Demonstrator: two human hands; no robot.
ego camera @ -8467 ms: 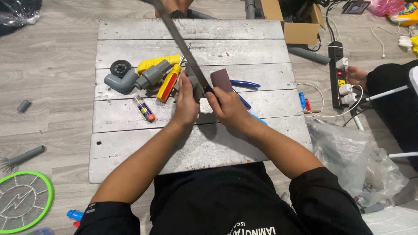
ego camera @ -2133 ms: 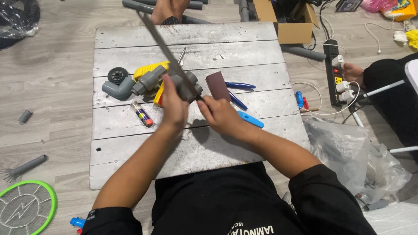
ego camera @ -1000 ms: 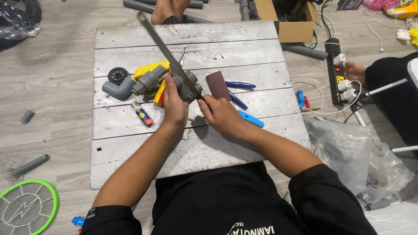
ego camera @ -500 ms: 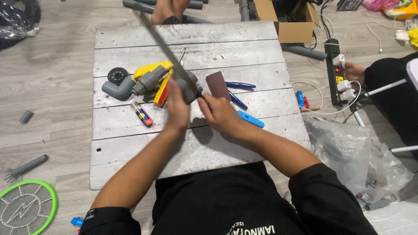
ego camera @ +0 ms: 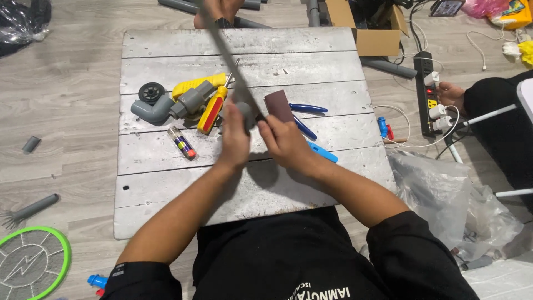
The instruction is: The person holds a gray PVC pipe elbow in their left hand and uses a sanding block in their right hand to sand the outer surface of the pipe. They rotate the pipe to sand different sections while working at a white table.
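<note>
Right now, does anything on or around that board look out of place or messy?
Nothing looks spilled or broken. Grey pipe offcuts lie scattered on the floor, and crumpled plastic bags sit by the board's right edge. Both hands, left and right, grip the long grey pipe.

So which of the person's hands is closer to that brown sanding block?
Right. The right hand sits just below the brown sanding block, nearly touching; the left hand grips the grey pipe further left.
</note>
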